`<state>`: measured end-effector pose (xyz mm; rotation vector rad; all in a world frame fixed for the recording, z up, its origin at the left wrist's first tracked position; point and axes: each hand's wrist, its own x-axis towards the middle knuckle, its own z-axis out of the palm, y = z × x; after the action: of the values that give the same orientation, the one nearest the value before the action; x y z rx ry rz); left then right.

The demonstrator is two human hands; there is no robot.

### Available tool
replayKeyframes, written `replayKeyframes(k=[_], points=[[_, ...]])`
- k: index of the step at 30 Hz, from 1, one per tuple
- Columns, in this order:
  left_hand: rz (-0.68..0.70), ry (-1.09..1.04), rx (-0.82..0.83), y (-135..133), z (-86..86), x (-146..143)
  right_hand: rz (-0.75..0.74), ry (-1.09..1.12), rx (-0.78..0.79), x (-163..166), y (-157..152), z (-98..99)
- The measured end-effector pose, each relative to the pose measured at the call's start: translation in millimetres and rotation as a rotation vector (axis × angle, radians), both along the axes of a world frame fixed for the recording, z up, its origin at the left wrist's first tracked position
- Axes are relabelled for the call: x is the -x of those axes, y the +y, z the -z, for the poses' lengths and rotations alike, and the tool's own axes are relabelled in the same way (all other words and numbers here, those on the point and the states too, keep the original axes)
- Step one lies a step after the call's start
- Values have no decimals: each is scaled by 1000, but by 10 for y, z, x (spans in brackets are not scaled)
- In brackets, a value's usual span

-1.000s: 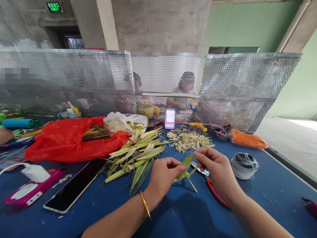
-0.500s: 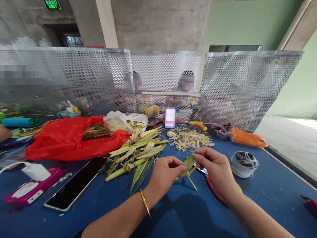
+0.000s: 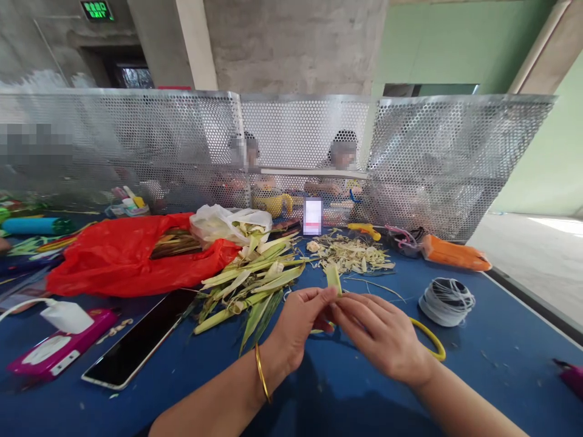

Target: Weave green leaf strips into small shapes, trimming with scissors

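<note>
My left hand point(image 3: 298, 325), with a gold bangle on the wrist, and my right hand point(image 3: 380, 334) meet over the blue table point(image 3: 346, 394). Both pinch a small folded piece of green leaf strip point(image 3: 333, 279), whose end sticks up between the fingertips. The rest of the piece is hidden by my fingers. A pile of green and pale leaf strips point(image 3: 252, 282) lies just left of my hands. Leaf trimmings point(image 3: 348, 255) lie beyond them. A yellow handle loop point(image 3: 430, 338) shows behind my right hand.
A red plastic bag point(image 3: 127, 258) and a white bag point(image 3: 228, 224) sit at the left, with a phone point(image 3: 136, 346) and a pink case point(image 3: 54, 349) nearer. A coil of white cord point(image 3: 446, 301) lies right. A perforated metal screen point(image 3: 410, 158) stands behind, people seated beyond it.
My right hand has moved left and down to join my left hand, covering the leaf piece. The strip now stands upright. The red-handled tool is hidden and a yellow loop shows.
</note>
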<state>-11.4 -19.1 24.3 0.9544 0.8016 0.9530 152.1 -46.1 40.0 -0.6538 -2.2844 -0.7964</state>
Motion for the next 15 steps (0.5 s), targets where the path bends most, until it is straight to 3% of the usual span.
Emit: replayKeyframes(k=[5,11,15], points=[[-70,10,46,31,6,9,26,26,122,42,52,80],[-104,28,20,36,-42,16,20,366,366,75,84,122],[-183,74,-13,48,-44,17,21,462,546,89,70,91]])
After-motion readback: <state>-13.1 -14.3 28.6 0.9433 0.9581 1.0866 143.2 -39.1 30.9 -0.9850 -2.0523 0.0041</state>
